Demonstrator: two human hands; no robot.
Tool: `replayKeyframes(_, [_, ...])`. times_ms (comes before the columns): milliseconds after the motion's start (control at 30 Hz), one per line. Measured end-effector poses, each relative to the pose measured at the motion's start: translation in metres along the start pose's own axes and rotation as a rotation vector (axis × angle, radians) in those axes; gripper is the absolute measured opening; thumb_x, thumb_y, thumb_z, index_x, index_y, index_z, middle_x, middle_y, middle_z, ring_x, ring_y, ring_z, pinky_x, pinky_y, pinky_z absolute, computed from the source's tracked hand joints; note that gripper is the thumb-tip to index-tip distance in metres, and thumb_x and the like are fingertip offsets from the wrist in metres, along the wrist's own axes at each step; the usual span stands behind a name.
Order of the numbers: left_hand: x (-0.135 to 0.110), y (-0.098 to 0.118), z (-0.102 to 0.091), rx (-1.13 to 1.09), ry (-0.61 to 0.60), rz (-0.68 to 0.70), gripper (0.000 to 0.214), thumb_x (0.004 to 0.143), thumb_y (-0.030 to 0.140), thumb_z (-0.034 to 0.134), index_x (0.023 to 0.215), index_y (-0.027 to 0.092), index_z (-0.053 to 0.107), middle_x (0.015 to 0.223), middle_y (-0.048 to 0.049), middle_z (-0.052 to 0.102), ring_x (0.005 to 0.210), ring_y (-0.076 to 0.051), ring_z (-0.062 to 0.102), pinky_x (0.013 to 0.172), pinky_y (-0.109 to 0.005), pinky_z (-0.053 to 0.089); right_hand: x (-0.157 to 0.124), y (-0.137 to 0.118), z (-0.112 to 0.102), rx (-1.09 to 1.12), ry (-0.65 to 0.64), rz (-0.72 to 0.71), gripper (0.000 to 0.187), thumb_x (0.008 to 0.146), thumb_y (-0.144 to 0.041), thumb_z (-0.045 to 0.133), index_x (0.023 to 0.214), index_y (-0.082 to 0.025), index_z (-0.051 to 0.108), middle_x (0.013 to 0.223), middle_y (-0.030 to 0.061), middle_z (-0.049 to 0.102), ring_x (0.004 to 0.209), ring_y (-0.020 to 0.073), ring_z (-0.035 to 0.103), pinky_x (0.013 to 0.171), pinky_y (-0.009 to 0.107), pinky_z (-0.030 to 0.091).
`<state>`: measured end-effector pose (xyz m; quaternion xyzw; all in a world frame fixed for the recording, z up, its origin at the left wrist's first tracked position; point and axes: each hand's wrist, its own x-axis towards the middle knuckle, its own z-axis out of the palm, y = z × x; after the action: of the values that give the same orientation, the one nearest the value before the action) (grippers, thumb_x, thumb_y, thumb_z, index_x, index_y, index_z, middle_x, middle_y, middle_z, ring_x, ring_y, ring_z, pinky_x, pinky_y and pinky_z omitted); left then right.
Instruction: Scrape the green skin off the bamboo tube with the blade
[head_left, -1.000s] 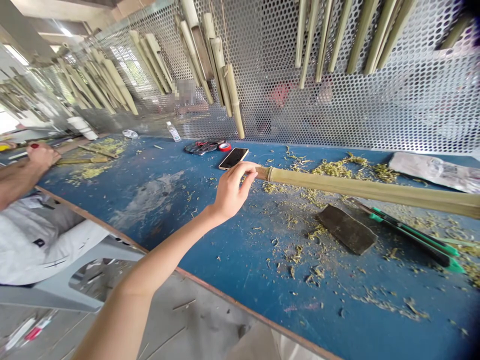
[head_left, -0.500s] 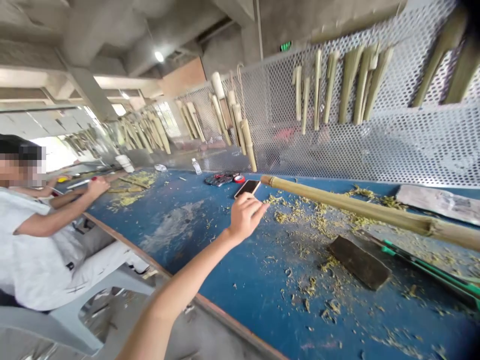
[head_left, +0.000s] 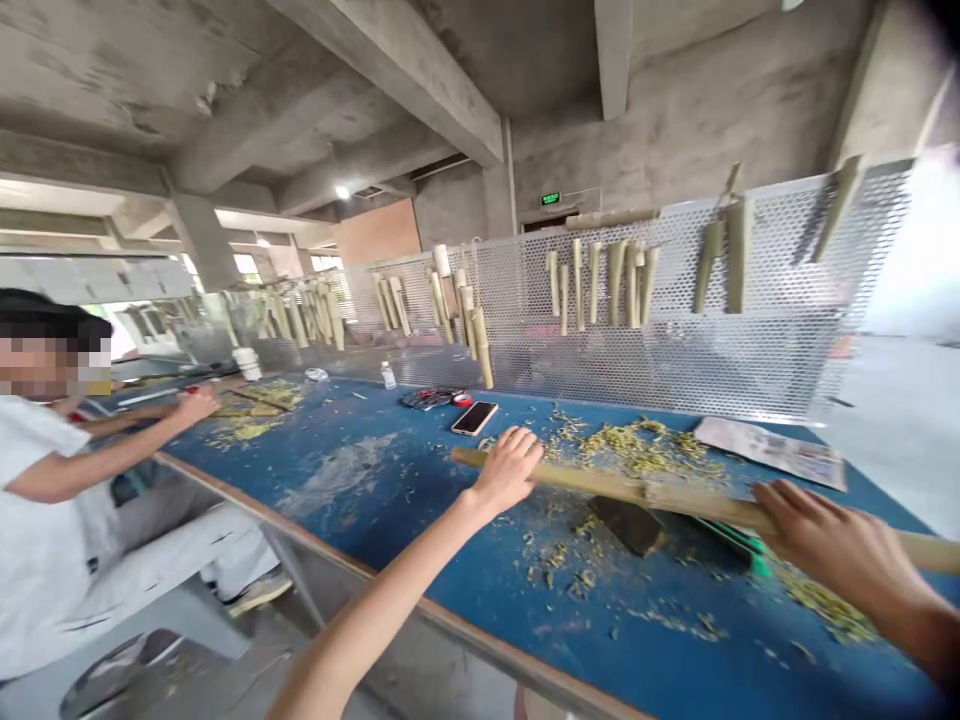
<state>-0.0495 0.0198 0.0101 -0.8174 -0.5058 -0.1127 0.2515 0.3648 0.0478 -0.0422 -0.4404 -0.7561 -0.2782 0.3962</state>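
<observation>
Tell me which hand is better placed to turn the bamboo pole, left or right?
Probably the left: the left hand wraps the bamboo pole near its end, above the blue bench. The right hand sits farther along, close above the dark blade and green-handled tool.

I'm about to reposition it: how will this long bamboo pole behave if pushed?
Probably stiff: the straw-green bamboo pole runs straight between the left hand and right hand, with no visible sag. Being round, it would likely roll on the blue workbench if released.
</observation>
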Motion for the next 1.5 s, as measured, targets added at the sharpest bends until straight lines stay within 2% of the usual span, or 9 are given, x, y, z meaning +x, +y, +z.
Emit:
replayKeyframes(67, [-0.003,0.003,-0.006,-0.017,-0.123,-0.058,0.022,0.071,0.01,0.072,0.091,0.017,0.066,0.099,-0.0119,0.071,0.105,-0.029,0.064,0.096,-0.045,0.051,0.01,0.001,0.005,0.011,-0.116,-0.188,0.023,0.08,-0.028,0.054,0.096,-0.035,0.07,0.092,0.0128,0.074,0.073,0.0253,0.071,0.048,0.035,0.047])
replayKeyframes(133, [-0.011,0.004,-0.014,-0.019,-0.149,-0.135,0.023,0.068,0.005,0.068,0.086,0.017,0.064,0.096,-0.0111,0.07,0.102,-0.029,0.065,0.09,-0.042,0.052,0.016,-0.003,0.001,-0.016,-0.15,-0.269,0.02,0.086,-0.025,0.053,0.099,-0.028,0.068,0.09,0.0093,0.074,0.075,0.0234,0.071,0.055,0.032,0.05])
replayKeyframes(333, [-0.032,0.002,-0.037,0.028,-0.046,-0.286,0.031,0.068,-0.002,0.059,0.089,0.02,0.063,0.102,-0.0118,0.07,0.106,-0.032,0.062,0.093,-0.046,0.048,0.022,-0.032,-0.017,0.031,-0.163,-0.383,0.02,0.101,-0.035,0.049,0.101,-0.021,0.064,0.082,0.0046,0.073,0.073,0.0171,0.068,0.06,0.027,0.045])
replayKeyframes(533, [-0.019,0.011,-0.045,-0.003,0.08,-0.273,0.039,0.071,-0.001,0.055,0.102,0.019,0.066,0.107,-0.0135,0.071,0.11,-0.034,0.061,0.095,-0.047,0.047,0.023,-0.038,-0.014,0.016,-0.133,-0.37,0.025,0.104,-0.04,0.047,0.106,-0.021,0.063,0.089,0.0047,0.07,0.072,0.0151,0.066,0.058,0.027,0.041])
replayKeyframes(700, [0.012,0.015,-0.035,-0.044,-0.013,-0.092,0.033,0.071,0.0,0.062,0.096,0.02,0.065,0.099,-0.0109,0.073,0.101,-0.031,0.067,0.089,-0.043,0.051,0.022,-0.029,-0.008,0.0,-0.108,-0.311,0.033,0.102,-0.048,0.049,0.102,-0.019,0.065,0.086,0.005,0.071,0.077,0.0159,0.067,0.068,0.027,0.045])
replayKeyframes(867, [0.036,0.014,-0.002,-0.053,-0.141,0.029,0.028,0.079,0.009,0.069,0.106,0.015,0.064,0.095,-0.013,0.075,0.091,-0.029,0.074,0.077,-0.037,0.053,0.017,-0.011,-0.004,-0.109,-0.132,-0.285,0.04,0.101,-0.052,0.049,0.092,-0.018,0.067,0.083,0.0062,0.073,0.075,0.0176,0.067,0.069,0.029,0.046])
replayKeyframes(1067, [0.033,0.018,0.033,-0.173,-0.077,0.137,0.03,0.083,0.02,0.075,0.109,0.016,0.063,0.095,-0.0122,0.076,0.086,-0.027,0.075,0.07,-0.034,0.054,0.012,0.007,0.003,-0.093,-0.215,-0.206,0.058,0.093,-0.072,0.046,0.086,-0.02,0.07,0.072,0.0078,0.071,0.065,0.017,0.063,0.062,0.03,0.041])
replayKeyframes(1333, [0.031,0.008,0.028,-0.154,-0.104,0.088,0.017,0.087,0.022,0.068,0.103,0.015,0.066,0.096,-0.0141,0.076,0.089,-0.028,0.073,0.074,-0.036,0.052,0.009,-0.006,-0.003,-0.059,-0.297,-0.116,0.068,0.098,-0.072,0.029,0.081,-0.019,0.069,0.073,0.0111,0.07,0.066,0.0147,0.06,0.064,0.032,0.036])
replayKeyframes(1500, [0.041,0.016,0.013,-0.157,-0.114,-0.019,0.015,0.083,0.02,0.064,0.097,0.016,0.069,0.089,-0.0135,0.076,0.086,-0.029,0.073,0.074,-0.036,0.05,0.036,-0.006,-0.01,-0.166,-0.334,-0.101,0.067,0.09,-0.08,0.04,0.081,-0.02,0.068,0.067,0.0066,0.067,0.06,0.0169,0.057,0.06,0.032,0.034])
